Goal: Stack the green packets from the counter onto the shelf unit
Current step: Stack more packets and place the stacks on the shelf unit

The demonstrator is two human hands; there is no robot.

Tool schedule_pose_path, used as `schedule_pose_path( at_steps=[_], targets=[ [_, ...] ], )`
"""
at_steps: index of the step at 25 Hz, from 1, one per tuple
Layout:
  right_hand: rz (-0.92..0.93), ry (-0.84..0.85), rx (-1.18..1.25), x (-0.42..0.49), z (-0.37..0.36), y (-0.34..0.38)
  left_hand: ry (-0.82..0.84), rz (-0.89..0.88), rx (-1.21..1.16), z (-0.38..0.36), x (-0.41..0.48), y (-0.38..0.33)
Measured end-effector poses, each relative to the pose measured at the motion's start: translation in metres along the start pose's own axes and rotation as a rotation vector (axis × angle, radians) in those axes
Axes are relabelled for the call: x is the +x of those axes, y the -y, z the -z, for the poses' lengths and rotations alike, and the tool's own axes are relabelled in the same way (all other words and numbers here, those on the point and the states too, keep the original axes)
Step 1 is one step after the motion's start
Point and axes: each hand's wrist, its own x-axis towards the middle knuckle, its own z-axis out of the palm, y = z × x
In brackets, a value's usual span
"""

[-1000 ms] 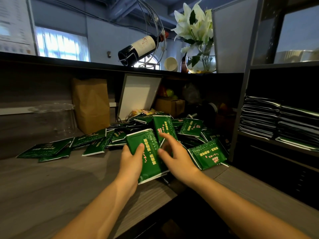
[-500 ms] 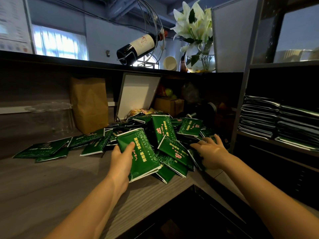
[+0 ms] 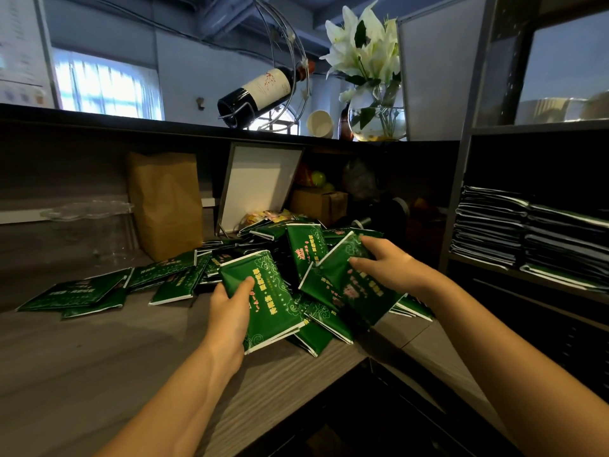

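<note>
1. green packets [image 3: 304, 249] lie heaped on the counter [image 3: 99, 357], just left of the shelf unit [image 3: 461, 192].
2. left hand [image 3: 229, 311], farther left of the shelf unit, grasps a first packet [image 3: 273, 301], thumb on its face.
3. right hand [image 3: 392, 265], nearer the shelf unit, grips a second packet [image 3: 356, 288] by its upper edge, tilted over the heap.
4. stacked packets [image 3: 494, 232] sit inside the shelf unit.

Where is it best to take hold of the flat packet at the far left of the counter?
Probably its near long edge, coming from the front, thumb on top and fingers slid under. The packet lies flat and thin on the counter, so only an edge gives a grip, and nothing stands before this one.
</note>
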Motion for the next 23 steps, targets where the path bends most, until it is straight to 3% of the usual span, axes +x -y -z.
schedule_pose_path(
  at_steps=[3,8,15,18,21,23],
  targets=[
    [-0.112,0.108,-0.078,0.015,-0.011,0.005,0.011,0.008,-0.006,0.000,0.001,0.000],
    [-0.141,0.190,-0.188,0.031,-0.025,-0.005,0.003,0.016,-0.018,0.002,0.002,-0.003],
    [0.001,0.064,-0.483,0.024,-0.033,-0.009,0.042,-0.009,-0.005,0.001,-0.001,-0.003],
    [0.046,-0.023,-0.242,0.016,-0.029,-0.008,0.054,-0.030,0.008,0.001,-0.002,-0.003],
    [0.065,-0.074,0.346,0.004,-0.023,0.011,0.061,-0.054,0.015,-0.002,-0.004,-0.003],
    [0.047,0.000,0.604,0.000,-0.028,0.023,0.075,-0.051,0.030,-0.006,-0.005,-0.001]
  ],
)
